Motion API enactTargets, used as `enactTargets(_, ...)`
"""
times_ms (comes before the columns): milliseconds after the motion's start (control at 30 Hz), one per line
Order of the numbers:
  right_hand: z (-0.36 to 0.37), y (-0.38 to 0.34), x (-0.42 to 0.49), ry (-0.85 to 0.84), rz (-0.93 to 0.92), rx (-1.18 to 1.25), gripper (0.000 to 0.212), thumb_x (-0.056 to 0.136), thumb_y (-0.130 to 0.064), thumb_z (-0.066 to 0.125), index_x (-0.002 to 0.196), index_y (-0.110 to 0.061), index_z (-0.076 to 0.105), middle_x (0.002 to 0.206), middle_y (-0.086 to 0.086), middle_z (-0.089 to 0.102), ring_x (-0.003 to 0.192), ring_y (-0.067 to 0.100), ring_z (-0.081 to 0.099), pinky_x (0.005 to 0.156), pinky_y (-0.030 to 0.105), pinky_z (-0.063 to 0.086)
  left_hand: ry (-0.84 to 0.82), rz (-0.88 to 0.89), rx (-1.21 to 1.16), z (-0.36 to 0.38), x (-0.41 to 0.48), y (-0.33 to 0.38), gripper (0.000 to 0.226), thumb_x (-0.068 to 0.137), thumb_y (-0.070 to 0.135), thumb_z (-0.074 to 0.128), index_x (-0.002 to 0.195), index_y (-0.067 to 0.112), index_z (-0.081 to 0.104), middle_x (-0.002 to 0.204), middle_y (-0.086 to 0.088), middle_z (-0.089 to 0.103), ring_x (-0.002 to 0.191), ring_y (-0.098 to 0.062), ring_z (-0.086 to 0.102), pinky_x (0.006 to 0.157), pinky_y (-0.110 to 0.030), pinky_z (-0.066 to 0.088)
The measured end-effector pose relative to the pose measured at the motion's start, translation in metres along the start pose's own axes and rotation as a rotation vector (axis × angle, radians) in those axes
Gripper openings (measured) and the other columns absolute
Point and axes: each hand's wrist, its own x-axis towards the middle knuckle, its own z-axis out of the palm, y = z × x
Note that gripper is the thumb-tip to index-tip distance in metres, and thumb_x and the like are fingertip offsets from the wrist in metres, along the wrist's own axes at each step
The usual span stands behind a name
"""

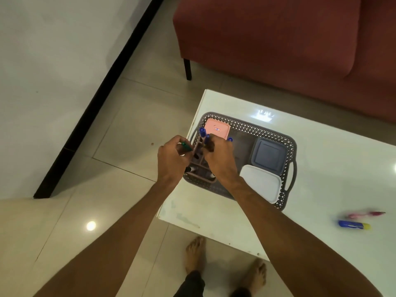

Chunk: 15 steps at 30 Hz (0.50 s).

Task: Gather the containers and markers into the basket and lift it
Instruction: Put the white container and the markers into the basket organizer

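A grey perforated basket (269, 130) stands on the white table (321, 159). Inside it lie a pink container (216, 129), a blue-grey container (269, 156) and a white container (262, 182). At the basket's left end sits a pinkish divided holder (198, 161) with blue markers (202, 132) standing in it and a black marker (189, 169) lying low. My left hand (172, 159) grips a green marker (186, 146) beside the holder. My right hand (220, 160) is closed over the holder around a blue marker (207, 139).
A blue and yellow tube (353, 224) and a blurred pink marker (364, 214) lie on the table at the right. A dark red sofa (278, 39) stands behind the table. My bare feet (195, 254) are on the tiled floor below the table's near edge.
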Motion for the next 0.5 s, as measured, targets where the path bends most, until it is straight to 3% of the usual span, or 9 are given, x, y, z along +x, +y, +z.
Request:
enactTargets(233, 0.0081, 0.0066, 0.0023, -0.017, -0.020, -0.127, 0.025, 0.085, -0.001, 0.069, 0.106, -0.014, 0.067, 0.102, 0.003, 0.069, 0.092, 0.018, 0.064, 0.081, 0.028, 0.057, -0.066, 0.023, 0.147, 0.0018, 0.0037, -0.0051, 0.024, 0.081, -0.001, 0.076, 0.097, 0.015, 0.068, 0.089, -0.002, 0.076, 0.080, -0.014, 0.074, 0.065, -0.036, 0.064)
enactTargets(300, 0.0091, 0.0051, 0.0040, -0.024, -0.024, -0.164, 0.026, 0.083, -0.001, 0.070, 0.106, -0.014, 0.067, 0.101, 0.003, 0.069, 0.091, 0.020, 0.065, 0.079, 0.033, 0.060, -0.073, 0.032, 0.184, 0.0022, 0.0046, -0.0039, 0.023, 0.082, 0.000, 0.075, 0.098, 0.015, 0.067, 0.090, -0.001, 0.074, 0.080, -0.015, 0.073, 0.065, -0.022, 0.062)
enactTargets(367, 0.0090, 0.0028, 0.0054, -0.038, -0.027, -0.207, 0.025, 0.083, -0.002, 0.070, 0.105, -0.014, 0.067, 0.099, 0.004, 0.069, 0.088, 0.021, 0.065, 0.078, 0.037, 0.061, -0.077, 0.061, 0.263, 0.0024, 0.0039, -0.0009, 0.021, 0.083, 0.002, 0.074, 0.098, 0.015, 0.068, 0.089, 0.002, 0.073, 0.078, -0.013, 0.071, 0.066, 0.000, 0.047)
enactTargets(400, 0.0088, 0.0019, 0.0061, -0.052, -0.025, -0.225, 0.024, 0.084, -0.002, 0.070, 0.105, -0.012, 0.067, 0.098, 0.005, 0.069, 0.086, 0.022, 0.066, 0.079, 0.037, 0.061, -0.076, 0.086, 0.308, 0.0025, 0.0033, 0.0003, 0.019, 0.084, 0.003, 0.074, 0.098, 0.015, 0.068, 0.089, 0.002, 0.074, 0.077, -0.013, 0.069, 0.067, 0.001, 0.043)
enactTargets(433, 0.0085, 0.0012, 0.0065, -0.066, -0.023, -0.241, 0.024, 0.084, -0.002, 0.069, 0.106, -0.011, 0.067, 0.097, 0.006, 0.069, 0.085, 0.023, 0.066, 0.079, 0.038, 0.061, -0.074, 0.114, 0.339, 0.0030, 0.0036, 0.0001, 0.018, 0.083, 0.003, 0.074, 0.097, 0.014, 0.068, 0.089, 0.002, 0.074, 0.077, -0.014, 0.069, 0.071, -0.004, 0.046)
enactTargets(500, 0.0081, 0.0003, 0.0070, -0.087, -0.027, -0.272, 0.021, 0.086, -0.002, 0.067, 0.106, -0.010, 0.066, 0.095, 0.007, 0.069, 0.082, 0.023, 0.066, 0.079, 0.039, 0.060, -0.076, 0.164, 0.386, 0.0045, 0.0044, -0.0024, 0.017, 0.083, 0.004, 0.074, 0.096, 0.014, 0.069, 0.088, 0.000, 0.076, 0.077, -0.017, 0.070, 0.078, -0.027, 0.058)
